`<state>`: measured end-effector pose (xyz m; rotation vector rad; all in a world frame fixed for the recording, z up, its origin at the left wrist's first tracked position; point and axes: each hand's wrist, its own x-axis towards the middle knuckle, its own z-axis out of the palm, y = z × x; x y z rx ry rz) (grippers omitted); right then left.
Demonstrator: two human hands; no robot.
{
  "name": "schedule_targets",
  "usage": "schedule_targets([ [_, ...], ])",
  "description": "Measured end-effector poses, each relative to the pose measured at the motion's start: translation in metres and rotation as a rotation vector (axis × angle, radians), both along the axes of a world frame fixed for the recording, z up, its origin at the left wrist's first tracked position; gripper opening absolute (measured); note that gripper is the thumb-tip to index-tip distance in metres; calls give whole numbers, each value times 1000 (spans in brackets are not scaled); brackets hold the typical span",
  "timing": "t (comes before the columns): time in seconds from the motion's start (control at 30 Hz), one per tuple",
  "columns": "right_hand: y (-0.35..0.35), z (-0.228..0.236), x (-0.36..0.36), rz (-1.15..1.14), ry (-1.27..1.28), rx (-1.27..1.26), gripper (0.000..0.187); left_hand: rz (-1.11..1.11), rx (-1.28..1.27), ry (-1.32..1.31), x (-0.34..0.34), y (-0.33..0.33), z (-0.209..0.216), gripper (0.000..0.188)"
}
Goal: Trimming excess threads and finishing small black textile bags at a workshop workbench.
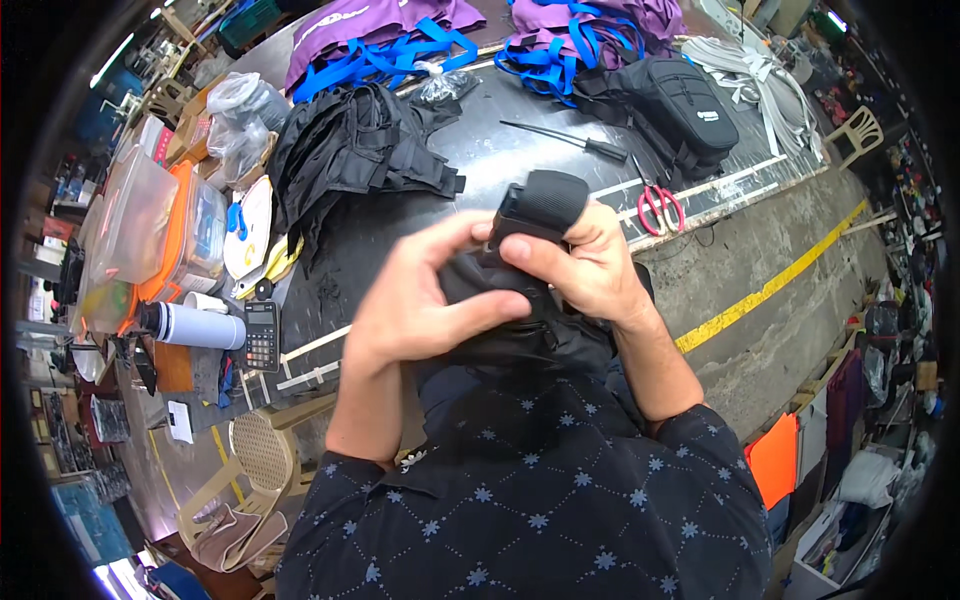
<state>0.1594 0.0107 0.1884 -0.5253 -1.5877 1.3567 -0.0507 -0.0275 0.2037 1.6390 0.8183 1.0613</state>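
Observation:
Both my hands grip a black fabric bag (520,320) held close to my chest above the dark worktable (480,150). My left hand (420,295) clasps its left side, thumb pressed across the front. My right hand (590,265) holds the top, fingers wrapped around a padded black strap piece (540,200) that sticks up. A zipper line runs along the bag below my thumbs.
A heap of black bags (350,140) lies to the left, a finished black bag (680,105) at the back right. Red-handled scissors (660,205) and a black-handled tool (570,138) lie on the table. Purple bags with blue straps (380,40), a calculator (262,335) and a flask (195,325) are nearby.

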Motion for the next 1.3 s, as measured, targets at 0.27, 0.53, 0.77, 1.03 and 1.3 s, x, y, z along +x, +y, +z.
schedule_targets([
  [0.27,23,-10,7,-221,60,-212,24,-134,-465,-104,28,-8,-51,20],
  [0.53,44,-38,4,-273,134,-395,28,-230,-536,-150,32,-22,-65,23],
  [0.77,28,-50,-19,-126,-45,-326,44,-84,-414,-105,17,-13,-90,24],
  [1.03,125,-131,70,-677,-870,163,43,269,-200,-140,-12,-15,-34,19],
  [1.3,202,-210,129,-906,-1333,370,54,677,199,-242,-21,33,-15,18],
])
